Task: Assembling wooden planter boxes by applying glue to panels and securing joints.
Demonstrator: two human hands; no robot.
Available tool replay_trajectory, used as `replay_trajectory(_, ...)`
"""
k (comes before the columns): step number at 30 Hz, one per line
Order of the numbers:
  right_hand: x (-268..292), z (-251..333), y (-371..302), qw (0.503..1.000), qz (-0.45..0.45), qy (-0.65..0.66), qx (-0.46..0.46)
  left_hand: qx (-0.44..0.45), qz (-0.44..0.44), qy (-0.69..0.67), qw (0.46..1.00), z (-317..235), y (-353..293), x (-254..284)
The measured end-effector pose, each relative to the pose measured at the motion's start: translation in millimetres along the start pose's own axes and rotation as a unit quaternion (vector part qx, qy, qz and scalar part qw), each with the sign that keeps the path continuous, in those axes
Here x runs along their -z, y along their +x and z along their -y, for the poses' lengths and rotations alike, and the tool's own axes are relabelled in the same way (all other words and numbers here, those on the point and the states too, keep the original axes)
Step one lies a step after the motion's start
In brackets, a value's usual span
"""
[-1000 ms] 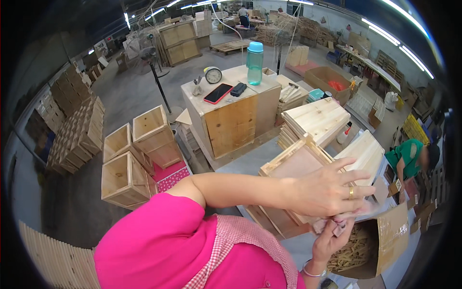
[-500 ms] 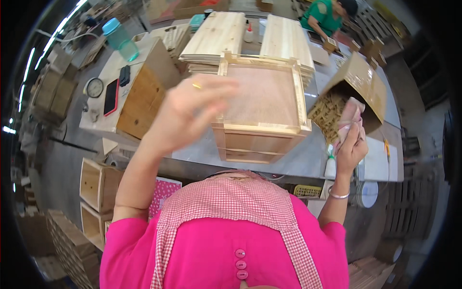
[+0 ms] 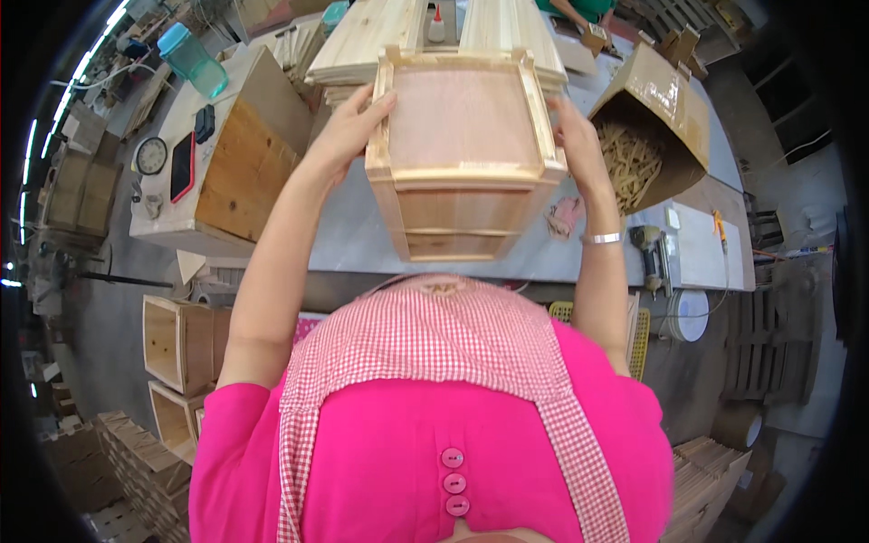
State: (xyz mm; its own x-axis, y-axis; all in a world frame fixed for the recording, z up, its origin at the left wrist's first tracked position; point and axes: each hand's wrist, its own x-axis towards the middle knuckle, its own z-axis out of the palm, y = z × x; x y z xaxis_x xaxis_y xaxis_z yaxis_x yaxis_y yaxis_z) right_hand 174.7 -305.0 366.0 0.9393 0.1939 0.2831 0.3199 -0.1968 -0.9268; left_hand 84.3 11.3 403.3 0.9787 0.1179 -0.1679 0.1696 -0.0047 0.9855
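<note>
A pale wooden box [image 3: 463, 118] with a raised frame round its thin top panel stands in front of me on the table. My left hand [image 3: 348, 134] grips its upper left side, thumb over the frame's edge. On the opposite side my right hand [image 3: 579, 145] holds the upper right edge, with some fingers hidden behind the frame. A crumpled pink cloth [image 3: 563, 217] lies on the table just left of my right wrist, out of my hand.
Wooden boards [image 3: 511, 41] are stacked behind the box. A cardboard carton [image 3: 656, 104] on its side holds small wooden strips [image 3: 627, 167]. At left, a big wooden box [image 3: 258, 167] carries a phone [image 3: 183, 167] and a teal bottle [image 3: 195, 61]. A co-worker's green sleeve [image 3: 588, 7] shows at the back.
My right hand has let go of the pink cloth and moved left to the box. My left hand has come down onto the box's left side. The view has shifted.
</note>
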Motion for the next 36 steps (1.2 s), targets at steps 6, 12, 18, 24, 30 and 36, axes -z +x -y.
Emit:
replay_trajectory(6,-15.1,0.2,15.9,0.993,0.086,0.072,-0.038,-0.061,-0.016,0.018,0.998,12.6,13.7,4.0)
replay_trajectory(12,-24.1,43.8,13.7,0.975,0.054,0.215,0.016,-0.055,-0.059,0.013,0.997,-25.2,-7.8,1.8)
replay_trajectory(18,-25.9,12.2,29.2,0.984,0.104,0.076,0.122,-0.046,-0.080,-0.013,0.996,6.3,1.6,-4.1)
replay_trajectory(24,-28.1,44.7,6.3,0.971,0.099,0.197,0.093,-0.054,-0.059,-0.008,0.997,-4.1,-15.2,8.4)
replay_trajectory(30,-36.7,-12.8,23.0,0.991,0.049,0.117,0.035,0.052,-0.185,-0.148,0.970,27.8,1.1,5.9)
replay_trajectory(36,-45.7,-142.6,-19.5,0.990,-0.003,-0.029,-0.139,0.200,-0.260,-0.139,0.934,152.7,-20.9,24.4)
